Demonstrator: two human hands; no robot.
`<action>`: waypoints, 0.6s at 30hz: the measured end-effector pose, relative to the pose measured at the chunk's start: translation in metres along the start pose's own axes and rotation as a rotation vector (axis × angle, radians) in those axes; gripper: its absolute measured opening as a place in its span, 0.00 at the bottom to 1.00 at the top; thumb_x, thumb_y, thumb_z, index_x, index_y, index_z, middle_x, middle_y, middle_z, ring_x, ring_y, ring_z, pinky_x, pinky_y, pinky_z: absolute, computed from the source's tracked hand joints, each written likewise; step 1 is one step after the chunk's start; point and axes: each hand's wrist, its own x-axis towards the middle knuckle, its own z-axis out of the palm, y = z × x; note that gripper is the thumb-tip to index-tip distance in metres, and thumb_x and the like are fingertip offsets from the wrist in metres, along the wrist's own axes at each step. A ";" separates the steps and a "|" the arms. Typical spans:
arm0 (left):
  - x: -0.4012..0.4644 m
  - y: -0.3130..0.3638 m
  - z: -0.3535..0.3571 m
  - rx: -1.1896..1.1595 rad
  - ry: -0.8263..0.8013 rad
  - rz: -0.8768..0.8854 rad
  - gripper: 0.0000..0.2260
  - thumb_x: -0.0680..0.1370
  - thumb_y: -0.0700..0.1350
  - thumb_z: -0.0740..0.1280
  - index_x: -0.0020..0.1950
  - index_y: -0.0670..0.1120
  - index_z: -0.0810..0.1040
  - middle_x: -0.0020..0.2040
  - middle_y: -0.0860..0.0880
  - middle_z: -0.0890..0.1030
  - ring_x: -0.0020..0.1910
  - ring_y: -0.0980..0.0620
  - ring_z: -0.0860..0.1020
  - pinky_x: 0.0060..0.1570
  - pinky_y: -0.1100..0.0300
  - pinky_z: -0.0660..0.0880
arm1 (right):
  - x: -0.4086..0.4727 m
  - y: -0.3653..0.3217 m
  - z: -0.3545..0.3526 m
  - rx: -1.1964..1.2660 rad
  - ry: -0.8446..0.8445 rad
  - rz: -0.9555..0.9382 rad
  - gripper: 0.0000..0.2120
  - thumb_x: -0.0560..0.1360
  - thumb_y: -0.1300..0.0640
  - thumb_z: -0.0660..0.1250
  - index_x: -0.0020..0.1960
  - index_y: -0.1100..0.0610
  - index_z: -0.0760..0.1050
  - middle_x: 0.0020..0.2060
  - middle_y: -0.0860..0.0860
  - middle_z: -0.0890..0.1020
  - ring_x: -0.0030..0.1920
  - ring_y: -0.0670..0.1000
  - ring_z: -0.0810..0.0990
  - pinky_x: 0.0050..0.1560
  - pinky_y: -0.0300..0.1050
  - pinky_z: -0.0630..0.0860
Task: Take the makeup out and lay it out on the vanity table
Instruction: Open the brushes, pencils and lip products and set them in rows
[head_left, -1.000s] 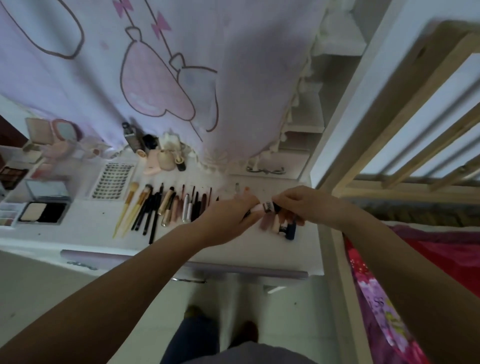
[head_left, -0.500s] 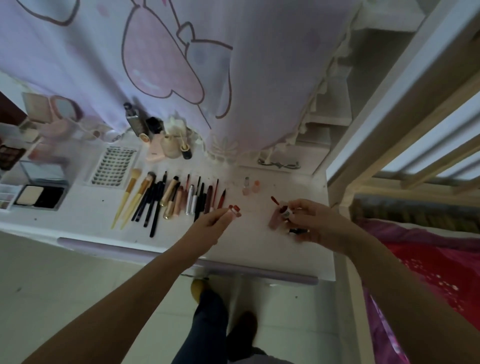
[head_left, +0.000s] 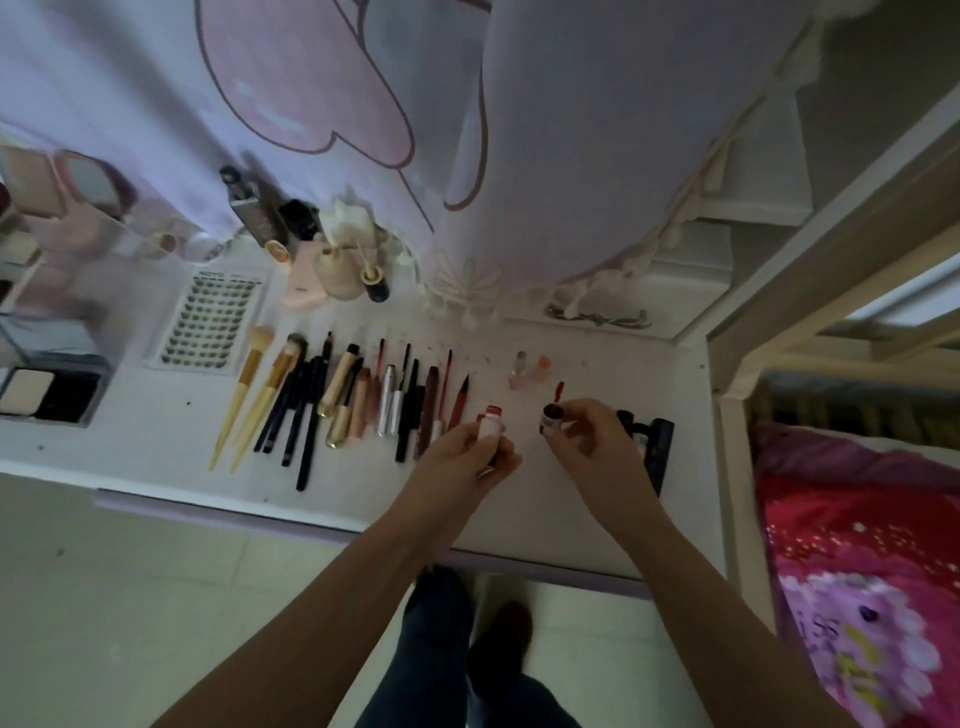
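Observation:
My left hand (head_left: 470, 454) grips a small pale pink lip-gloss tube (head_left: 491, 422) with a red open top, held upright over the white vanity table (head_left: 156, 431). My right hand (head_left: 589, 441) pinches its dark cap (head_left: 551, 417), whose red-tipped wand (head_left: 559, 391) points away from me. Tube and cap are a short gap apart. Left of my hands lies a row of brushes, pencils and lipsticks (head_left: 353, 400). Two small bottles (head_left: 530, 370) stand just beyond my hands.
A dark case (head_left: 655, 447) lies right of my right hand. A lash tray (head_left: 210, 322), a powder compact (head_left: 47, 392), jars and bottles (head_left: 332, 260) fill the back and left. A printed curtain (head_left: 467, 130) hangs behind. A bed with red bedding (head_left: 857, 545) stands at right.
One second ago both hands held the closed tube together. The cap with its wand has come off, and the hands have drawn apart. The view has moved closer to the table.

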 end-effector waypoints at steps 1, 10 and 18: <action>0.000 -0.001 -0.001 0.043 0.005 0.009 0.09 0.80 0.44 0.61 0.52 0.39 0.76 0.45 0.48 0.81 0.46 0.55 0.80 0.57 0.60 0.76 | 0.003 0.003 0.002 -0.064 0.039 -0.037 0.07 0.76 0.57 0.67 0.53 0.49 0.74 0.48 0.47 0.77 0.45 0.44 0.75 0.48 0.39 0.74; 0.030 -0.005 -0.006 0.908 0.166 0.459 0.06 0.77 0.46 0.65 0.52 0.48 0.72 0.49 0.49 0.79 0.43 0.58 0.76 0.45 0.70 0.72 | 0.026 0.014 0.014 -0.558 0.119 -0.219 0.09 0.74 0.56 0.68 0.53 0.58 0.77 0.48 0.53 0.81 0.47 0.55 0.76 0.49 0.50 0.73; 0.067 -0.016 -0.005 1.270 0.392 0.673 0.06 0.74 0.49 0.70 0.48 0.49 0.78 0.43 0.53 0.80 0.45 0.50 0.77 0.51 0.56 0.63 | 0.042 0.016 0.020 -0.781 0.111 -0.207 0.11 0.77 0.50 0.63 0.55 0.53 0.77 0.51 0.49 0.81 0.52 0.55 0.76 0.50 0.49 0.65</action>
